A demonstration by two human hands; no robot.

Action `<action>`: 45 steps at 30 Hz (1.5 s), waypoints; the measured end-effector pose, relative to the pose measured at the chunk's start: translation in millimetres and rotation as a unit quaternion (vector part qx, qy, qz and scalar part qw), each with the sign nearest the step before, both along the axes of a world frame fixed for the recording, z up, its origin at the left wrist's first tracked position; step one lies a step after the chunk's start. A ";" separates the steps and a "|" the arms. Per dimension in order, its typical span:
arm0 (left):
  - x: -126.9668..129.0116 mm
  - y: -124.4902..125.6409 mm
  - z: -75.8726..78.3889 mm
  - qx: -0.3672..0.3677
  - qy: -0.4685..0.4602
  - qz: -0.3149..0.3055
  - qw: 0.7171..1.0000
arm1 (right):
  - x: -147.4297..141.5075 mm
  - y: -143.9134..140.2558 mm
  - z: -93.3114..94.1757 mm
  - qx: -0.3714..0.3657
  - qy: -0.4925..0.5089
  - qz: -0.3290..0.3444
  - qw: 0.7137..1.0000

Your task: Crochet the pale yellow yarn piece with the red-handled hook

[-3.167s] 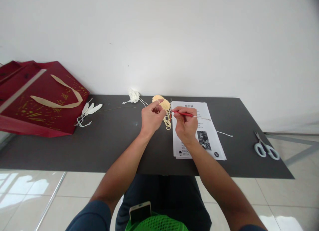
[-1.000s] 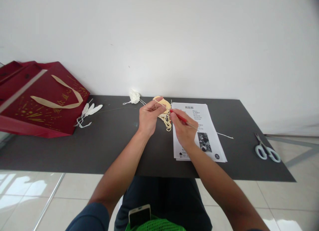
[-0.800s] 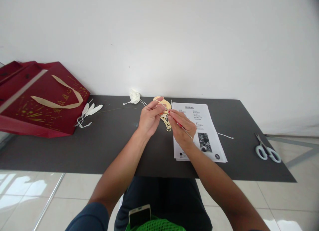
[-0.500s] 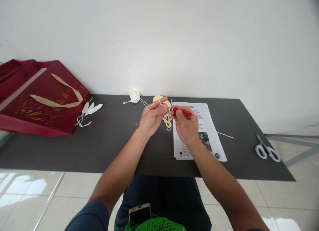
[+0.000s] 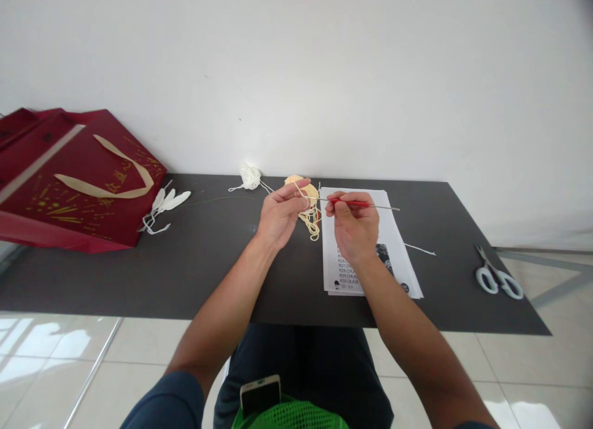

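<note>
My right hand (image 5: 356, 228) grips a crochet hook (image 5: 356, 203) by its red handle, above the printed sheets. The thin metal tip points left toward my left hand (image 5: 281, 216), whose thumb and fingers pinch a strand of cream yarn (image 5: 313, 226). One strand runs over the raised index finger. Loose loops and a ball of that yarn lie on the dark table just behind the left fingers, partly hidden by them. Whether a stitch sits on the hook's tip is too small to make out.
A white yarn bundle (image 5: 251, 176) lies near the wall. White crocheted pieces (image 5: 170, 200) rest beside a red paper bag (image 5: 92, 188) at left. Printed sheets (image 5: 331, 256) lie under my right hand. Scissors (image 5: 498, 276) sit at the table's right end; a phone (image 5: 260, 395) is at my lap.
My right hand and the crochet hook have moved a little to the right, away from my left hand, and the hook is now more level. My left hand has hardly moved.
</note>
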State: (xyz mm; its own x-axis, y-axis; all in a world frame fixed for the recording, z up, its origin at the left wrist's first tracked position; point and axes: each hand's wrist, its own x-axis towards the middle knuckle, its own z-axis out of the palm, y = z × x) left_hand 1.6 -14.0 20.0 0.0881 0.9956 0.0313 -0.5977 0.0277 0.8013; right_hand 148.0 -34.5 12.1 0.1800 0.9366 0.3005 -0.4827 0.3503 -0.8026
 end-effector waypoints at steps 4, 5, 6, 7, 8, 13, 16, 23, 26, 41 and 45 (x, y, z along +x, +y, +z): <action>-3.3 1.5 -1.9 0.009 0.058 0.026 0.998 | 1.0 -1.6 -2.6 0.018 -0.037 -0.034 0.999; -4.3 1.8 -2.4 0.014 0.077 0.033 0.996 | 1.5 -2.4 -3.0 0.023 -0.045 -0.038 0.998; -5.3 2.1 -2.7 0.019 0.098 0.039 0.994 | 2.2 -3.2 -3.1 0.024 -0.055 -0.040 0.997; -6.5 2.3 -2.7 0.024 0.119 0.044 0.992 | 2.9 -3.9 -2.9 0.024 -0.065 -0.040 0.997; -7.7 2.5 -2.5 0.030 0.139 0.045 0.989 | 3.8 -4.5 -2.5 0.021 -0.075 -0.039 0.996; -14.2 2.1 0.2 0.046 0.191 -0.002 0.980 | 7.7 -3.4 -1.0 0.014 -0.089 -0.021 0.996; -17.0 1.9 2.1 0.035 0.169 -0.048 0.984 | 8.7 -0.9 -1.9 0.016 -0.073 0.002 0.997; -17.5 1.8 3.9 0.021 0.108 -0.132 0.985 | 8.7 0.6 -1.2 0.000 -0.048 0.036 0.998; -18.0 2.1 2.7 0.020 0.096 -0.144 0.985 | 8.1 -0.1 -0.1 -0.003 -0.044 0.041 0.998; -19.6 5.9 -0.7 0.001 0.018 -0.219 0.975 | 5.9 -2.9 1.9 -0.009 -0.013 0.077 0.997; -20.8 4.2 0.1 0.016 0.001 -0.214 0.977 | 7.7 -1.2 2.5 -0.041 0.017 0.099 0.994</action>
